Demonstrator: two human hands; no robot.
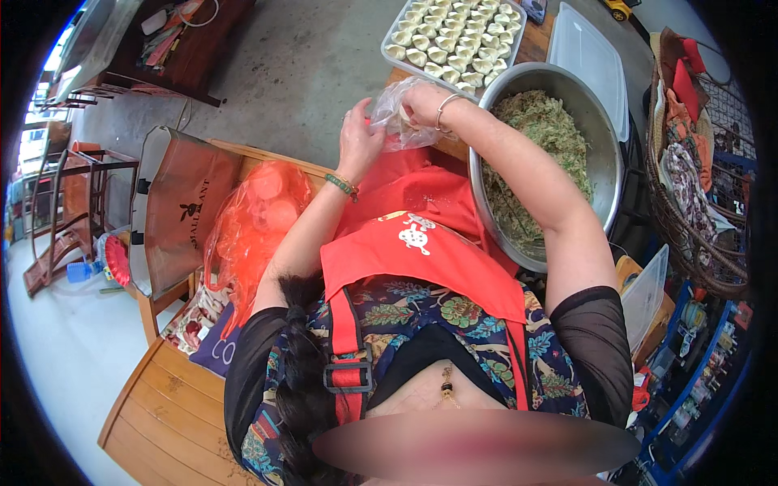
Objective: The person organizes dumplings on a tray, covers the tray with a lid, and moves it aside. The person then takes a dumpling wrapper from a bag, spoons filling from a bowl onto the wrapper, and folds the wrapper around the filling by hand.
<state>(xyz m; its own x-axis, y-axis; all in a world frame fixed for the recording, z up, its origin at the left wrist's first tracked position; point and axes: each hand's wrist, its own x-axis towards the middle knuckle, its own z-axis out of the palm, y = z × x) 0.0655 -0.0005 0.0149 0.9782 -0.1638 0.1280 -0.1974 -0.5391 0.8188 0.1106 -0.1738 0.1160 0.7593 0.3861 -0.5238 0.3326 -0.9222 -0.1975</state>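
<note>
Over my lap, a crumpled clear plastic bag (392, 129) lies between my two hands. The thumb of my left hand (360, 141) presses on the bag's left side, with the fingers raised behind it. My right hand (430, 104) has curled fingers at the bag's upper right. Something pale shows under those fingertips, too covered to name. Just beyond sits a plastic tray (389, 58) of folded dumplings (453, 42) in rows. Under my right forearm stands a large steel bowl (608, 182) of green, chopped filling (541, 130).
A clear plastic lid (592, 67) leans beyond the bowl. To my left are a red plastic bag (261, 206) with round tubs and a paper carrier bag (182, 209) on a wooden bench (176, 401). A wicker basket (687, 231) with cloths stands at right, above a blue rack (687, 389).
</note>
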